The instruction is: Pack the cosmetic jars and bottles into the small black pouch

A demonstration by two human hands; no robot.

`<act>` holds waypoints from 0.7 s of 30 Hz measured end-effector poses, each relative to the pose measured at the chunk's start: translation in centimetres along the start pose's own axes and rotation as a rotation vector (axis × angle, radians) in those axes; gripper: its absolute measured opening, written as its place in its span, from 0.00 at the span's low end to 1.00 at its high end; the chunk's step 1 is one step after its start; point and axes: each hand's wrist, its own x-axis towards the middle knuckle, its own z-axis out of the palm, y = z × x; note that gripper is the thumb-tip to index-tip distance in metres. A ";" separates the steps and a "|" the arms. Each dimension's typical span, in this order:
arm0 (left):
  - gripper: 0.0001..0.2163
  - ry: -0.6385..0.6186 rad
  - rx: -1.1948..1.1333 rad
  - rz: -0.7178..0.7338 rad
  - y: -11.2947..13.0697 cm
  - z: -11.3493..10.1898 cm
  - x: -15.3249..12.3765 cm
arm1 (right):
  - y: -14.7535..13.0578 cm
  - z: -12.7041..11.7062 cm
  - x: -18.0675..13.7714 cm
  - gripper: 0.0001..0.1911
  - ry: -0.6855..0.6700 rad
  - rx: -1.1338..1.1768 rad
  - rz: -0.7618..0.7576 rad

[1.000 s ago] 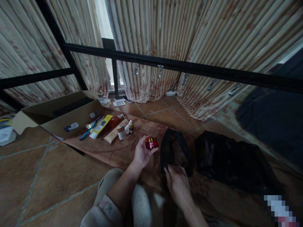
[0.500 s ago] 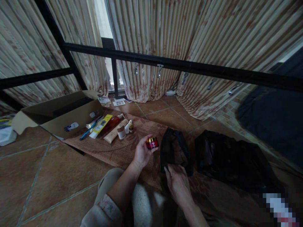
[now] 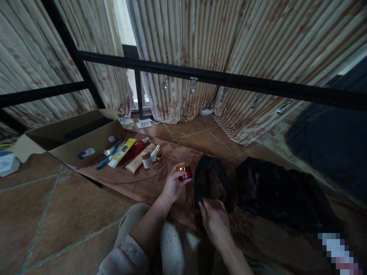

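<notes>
Down in the middle of the frame, the left hand (image 3: 172,185) pinches a small red jar (image 3: 185,175) between thumb and fingers, holding it in the air just beside a black mesh pouch (image 3: 212,183). The right hand (image 3: 215,219), lower centre, has its fingers closed on the pouch's near edge. So the jar is outside the pouch. Up and left, a row of toiletries (image 3: 137,162) lies on the woven mat (image 3: 137,185) beside an open cardboard box (image 3: 71,141); none looks handled. Whether the pouch holds anything, I cannot tell.
</notes>
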 end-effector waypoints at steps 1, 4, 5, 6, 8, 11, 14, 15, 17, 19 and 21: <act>0.18 0.001 0.011 0.003 0.0 0.0 0.0 | 0.0 0.0 0.0 0.12 0.003 0.000 -0.001; 0.20 -0.004 0.036 0.015 -0.1 0.1 -0.1 | 0.1 0.1 0.0 0.12 0.011 0.002 -0.012; 0.21 -0.006 0.043 0.018 -0.1 0.1 -0.1 | 0.1 0.2 0.0 0.12 0.013 0.003 -0.016; 0.21 -0.008 0.051 0.021 -0.1 0.0 -0.1 | 0.2 0.2 0.0 0.12 0.012 0.003 -0.019; 0.22 -0.015 0.066 0.027 -0.2 0.0 -0.1 | 0.2 0.1 0.0 0.13 0.014 -0.005 -0.018; 0.25 -0.044 0.082 0.029 -0.3 0.0 0.0 | 0.1 0.0 0.0 0.13 0.013 -0.022 -0.012; 0.27 -0.060 0.098 0.033 -0.4 -0.1 0.0 | 0.0 0.0 0.0 0.13 0.001 -0.017 -0.016; 0.28 -0.061 0.104 0.037 -0.4 -0.1 0.0 | 0.0 0.0 0.0 0.12 0.001 -0.015 -0.017; 0.28 -0.066 0.110 0.045 -0.5 -0.1 -0.1 | 0.1 0.1 0.0 0.12 0.012 -0.021 -0.017; 0.28 -0.078 0.107 0.046 -0.5 0.0 -0.1 | 0.2 0.2 0.0 0.12 0.025 -0.028 -0.018; 0.28 -0.082 0.100 0.041 -0.5 0.0 0.0 | 0.3 0.3 -0.1 0.12 0.025 -0.029 -0.019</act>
